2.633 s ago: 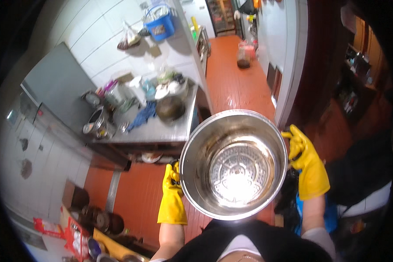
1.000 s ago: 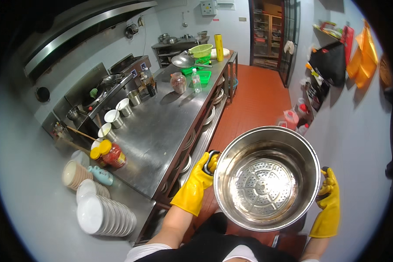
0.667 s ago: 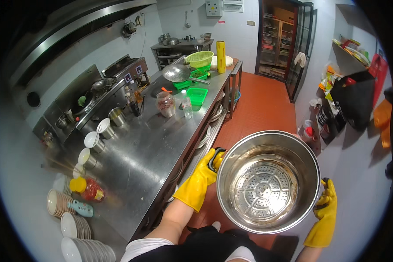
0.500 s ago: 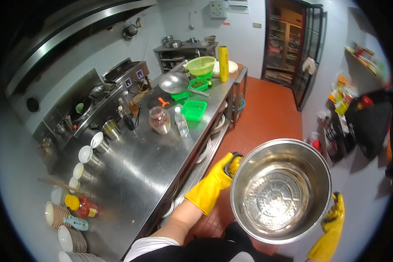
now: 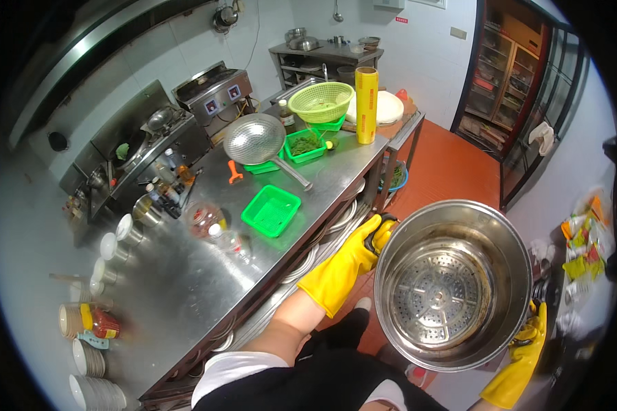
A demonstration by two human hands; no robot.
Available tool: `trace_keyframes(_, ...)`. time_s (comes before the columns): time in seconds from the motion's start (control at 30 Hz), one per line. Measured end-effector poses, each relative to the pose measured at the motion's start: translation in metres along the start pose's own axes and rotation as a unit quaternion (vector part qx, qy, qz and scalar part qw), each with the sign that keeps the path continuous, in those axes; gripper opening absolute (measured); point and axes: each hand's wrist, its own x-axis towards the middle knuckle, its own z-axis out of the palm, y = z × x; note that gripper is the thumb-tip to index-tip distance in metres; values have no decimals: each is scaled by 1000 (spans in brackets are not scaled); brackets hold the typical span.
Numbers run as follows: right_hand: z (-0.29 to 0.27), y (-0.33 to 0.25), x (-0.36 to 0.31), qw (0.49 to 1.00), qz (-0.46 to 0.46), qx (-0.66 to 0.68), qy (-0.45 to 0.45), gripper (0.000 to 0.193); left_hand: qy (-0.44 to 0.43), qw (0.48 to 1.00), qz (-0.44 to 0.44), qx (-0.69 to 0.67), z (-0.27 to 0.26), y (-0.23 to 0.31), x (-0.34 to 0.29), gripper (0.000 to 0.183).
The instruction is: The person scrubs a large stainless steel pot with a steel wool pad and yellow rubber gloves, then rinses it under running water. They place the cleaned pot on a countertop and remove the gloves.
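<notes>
Between my two hands hangs a large round steel steamer pot (image 5: 440,298), its open top facing me and its perforated bottom showing inside. My left hand (image 5: 353,257), in a yellow rubber glove, is closed around the dark handle on the pot's left side. On the right side, my right hand (image 5: 528,346) in the matching glove is closed at the other handle, which the fingers partly hide. The pot is held over the floor, to the right of the long steel table (image 5: 178,301).
On the table are a green plastic basket (image 5: 271,211), a perforated strainer (image 5: 255,139), a yellow roll (image 5: 367,106), a plastic bottle (image 5: 225,240) and a jar (image 5: 204,219). Stacked bowls (image 5: 89,359) line its left side. Red floor (image 5: 452,168) runs toward a glass-doored cabinet (image 5: 504,75); hanging bags (image 5: 586,236) are at right.
The view has shifted forward along the table, bringing the baskets and strainer nearer. Both hands still hold the pot, which now sits slightly further right and higher in view.
</notes>
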Motion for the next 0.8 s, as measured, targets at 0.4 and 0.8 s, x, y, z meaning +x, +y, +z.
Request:
trace_keyframes(0.4, 4, -133, 307, 996, 0, 83, -37, 44, 131, 989, -43, 57, 67, 45, 410, 31)
trace_keyframes(0.8, 82, -235, 707, 981, -85, -162, 60, 33, 68, 997, 24, -10, 84, 162, 676, 37)
